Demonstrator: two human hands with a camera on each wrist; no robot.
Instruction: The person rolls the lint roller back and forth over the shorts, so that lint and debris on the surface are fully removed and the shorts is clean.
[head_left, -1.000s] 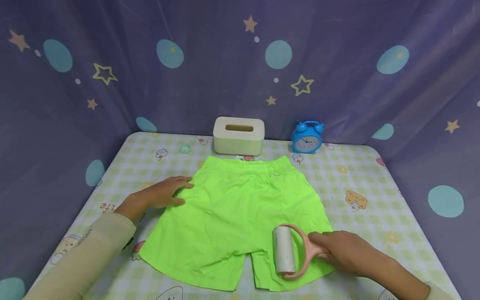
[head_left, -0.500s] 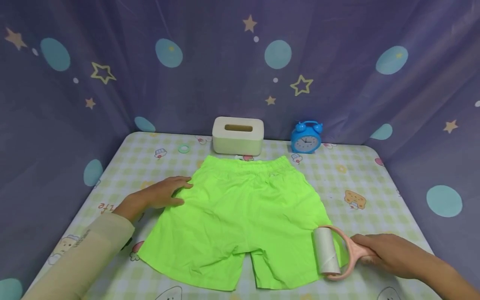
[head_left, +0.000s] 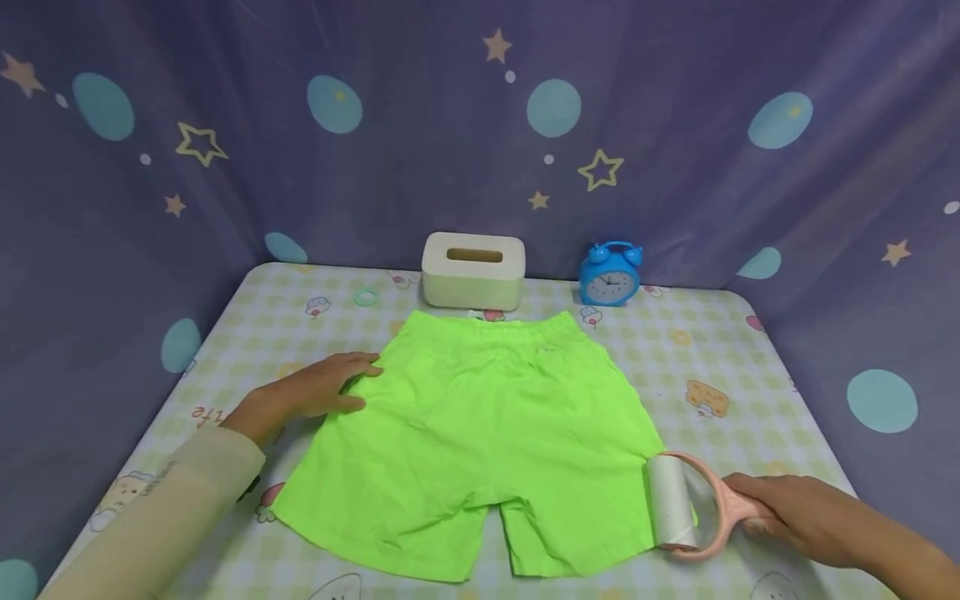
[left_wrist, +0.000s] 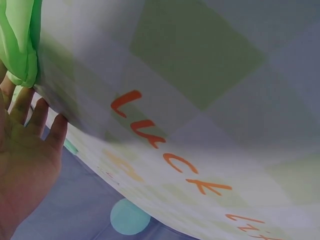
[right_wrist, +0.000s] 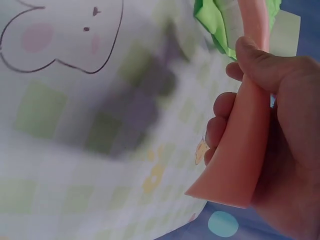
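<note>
Bright neon-green shorts (head_left: 480, 417) lie spread on the table, waistband toward the back. My left hand (head_left: 322, 387) rests its extended fingers on the left edge of the shorts near the waist; the left wrist view shows that hand (left_wrist: 30, 145) with its fingers at the green cloth. In my right hand (head_left: 806, 512) is a lint roller (head_left: 671, 502) with a white cylinder and a pink forked handle. Its roller lies over the right hem corner of the shorts. The right wrist view shows my fingers and thumb wrapped round the pink handle (right_wrist: 240, 140).
A cream tissue box (head_left: 474, 279) stands behind the waistband. To its right is a blue alarm clock (head_left: 610, 277), and to its left lies a small mint-green ring (head_left: 365, 297). A checked cloth (head_left: 720, 350) covers the table; a purple curtain (head_left: 420, 167) hangs around it.
The lint roller in my right hand has moved right across the shorts' right leg to its outer edge, slowing in the last half second. My left hand has stayed on the shorts.
</note>
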